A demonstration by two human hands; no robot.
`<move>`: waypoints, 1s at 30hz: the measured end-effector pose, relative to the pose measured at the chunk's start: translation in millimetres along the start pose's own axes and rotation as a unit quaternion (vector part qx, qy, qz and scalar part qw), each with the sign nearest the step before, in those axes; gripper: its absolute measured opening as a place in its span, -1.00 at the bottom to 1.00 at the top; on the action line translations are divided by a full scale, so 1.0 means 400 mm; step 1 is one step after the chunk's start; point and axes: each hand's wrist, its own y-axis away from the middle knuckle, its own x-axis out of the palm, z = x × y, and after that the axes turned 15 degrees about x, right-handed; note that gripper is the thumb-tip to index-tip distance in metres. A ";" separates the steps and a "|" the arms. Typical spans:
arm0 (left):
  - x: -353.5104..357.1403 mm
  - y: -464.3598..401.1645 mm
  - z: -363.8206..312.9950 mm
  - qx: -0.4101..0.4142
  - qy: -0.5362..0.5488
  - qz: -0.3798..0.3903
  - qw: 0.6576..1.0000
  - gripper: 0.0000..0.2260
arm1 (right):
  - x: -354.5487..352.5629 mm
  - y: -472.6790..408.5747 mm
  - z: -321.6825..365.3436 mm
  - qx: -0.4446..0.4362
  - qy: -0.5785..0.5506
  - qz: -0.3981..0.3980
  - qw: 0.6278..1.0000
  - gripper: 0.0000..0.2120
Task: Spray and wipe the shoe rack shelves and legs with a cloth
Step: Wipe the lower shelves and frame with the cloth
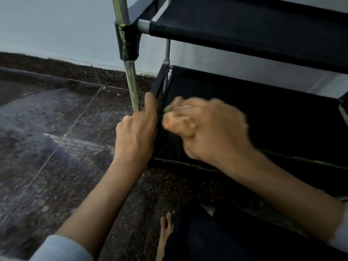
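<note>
Below, dark speckled stone floor (56, 166), pale wall (56, 25).

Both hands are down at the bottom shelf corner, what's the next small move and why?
Probably rub along the bottom shelf edge by the leg. The left hand grips the leg's base, steadying the rack, and the right hand, blurred, is bunched at that corner. Whether it holds a cloth is unclear. Yellowish grime shows on the leg above.

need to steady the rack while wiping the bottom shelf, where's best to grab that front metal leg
Grip the bare tube of the front metal leg just above the bottom shelf, coming from the left, open-floor side, as the left hand does. It is slim and round, and a corner connector blocks it higher up.
</note>
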 end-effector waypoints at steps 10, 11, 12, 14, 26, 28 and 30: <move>0.003 -0.002 -0.002 -0.013 -0.013 0.012 1.000 -0.62 | 0.113 0.070 -0.119 0.007 0.077 -0.090 0.993 -0.52; 0.001 -0.002 -0.004 -0.013 -0.010 0.009 1.000 -0.62 | 0.102 0.082 -0.145 0.031 0.087 -0.072 0.993 -0.51; -0.001 -0.002 -0.006 -0.014 -0.006 0.005 1.000 -0.63 | 0.093 0.095 -0.165 0.055 0.106 -0.045 0.992 -0.50; -0.001 -0.001 -0.007 -0.019 -0.003 -0.005 1.000 -0.63 | 0.062 0.106 -0.179 0.098 0.155 0.017 0.983 -0.48; -0.012 0.000 -0.030 -0.017 -0.066 0.045 0.997 -0.75 | 0.149 0.012 0.029 -0.061 0.124 -0.105 0.985 -0.76; -0.011 -0.005 -0.033 -0.036 -0.076 0.056 0.995 -0.73 | 0.157 0.034 -0.028 -0.051 0.099 -0.131 0.985 -0.70; -0.007 -0.012 -0.034 -0.042 -0.085 0.062 0.994 -0.68 | 0.144 0.061 -0.096 -0.025 0.079 -0.141 0.987 -0.63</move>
